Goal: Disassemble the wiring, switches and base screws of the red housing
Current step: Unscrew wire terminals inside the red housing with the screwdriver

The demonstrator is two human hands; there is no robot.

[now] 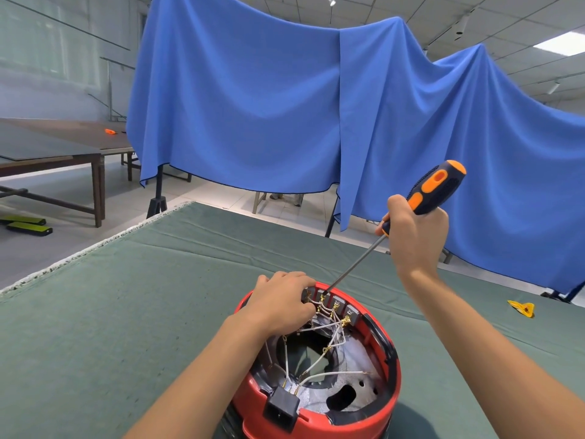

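Note:
The round red housing (pixel 391 380) stands open side up on the green mat near me. Inside it run white wires (pixel 329 373) with brass terminals, and a row of grey switches (pixel 340 307) lines its far wall. A black socket (pixel 281 407) sits at its near rim. My left hand (pixel 280 304) rests over the far left rim, fingers curled at the wires by the switches. My right hand (pixel 414 236) grips an orange and black screwdriver (pixel 432 190) above the housing. The tip of its shaft touches a terminal at the switch row.
The green mat (pixel 142 312) covers the table, with its fringed far edge at the left. A small yellow plastic piece (pixel 522 308) lies on the mat at the right. A blue cloth (pixel 285 106) hangs behind the table. Brown tables (pixel 63 147) stand at the far left.

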